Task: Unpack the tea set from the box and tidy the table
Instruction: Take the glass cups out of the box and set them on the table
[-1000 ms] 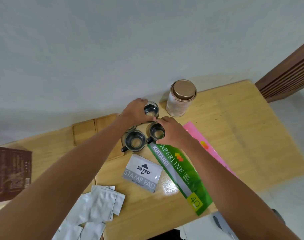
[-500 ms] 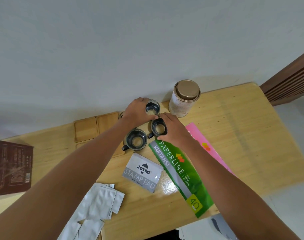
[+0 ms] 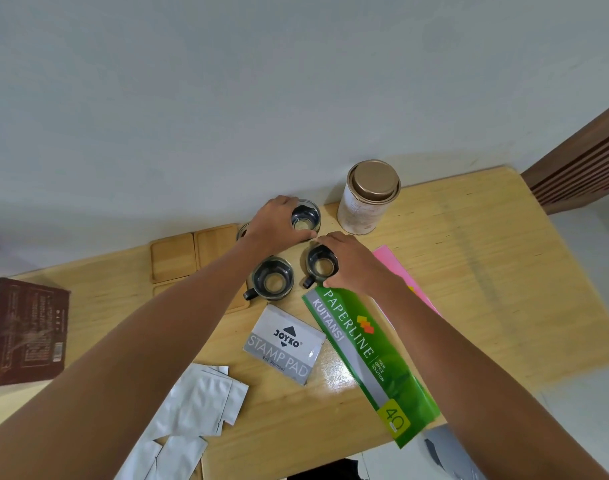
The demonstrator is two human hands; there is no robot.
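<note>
Head view, the only one given: two glass cups are being held near the wall edge of the wooden table [image 3: 486,271]. The left hand [image 3: 275,225] is curled round the far cup [image 3: 306,216], thumb and fingers on opposite sides of the rim. The right hand [image 3: 351,263] is wrapped round the near cup [image 3: 322,266], whose dark handle sticks out toward the lower left. A third cup [image 3: 272,281] is left untouched just beside it, partly on a wooden coaster [image 3: 173,256]. What looks like a fourth cup is mostly hidden behind the left wrist, so not much can be said about it. The tea tin [image 3: 368,199] is stood upright just right of the far cup, and the brown box [image 3: 24,327] is lying at the left edge, well apart from the cups.

What could go wrong: the held cups are packed close, thumbs nearly touching, so glass could be knocked on glass if either is shifted carelessly. The near cup also sits right at the edge of the green receipt book [image 3: 368,355], and a tilt could be caused if it gets set down half on that. The stamp pad box [image 3: 284,344] and silver sachets [image 3: 199,403] are yet to be tidied, probably.

Compared with a second ago, little is changed: both grips are kept, and the near cup is nudged slightly toward the wall
</note>
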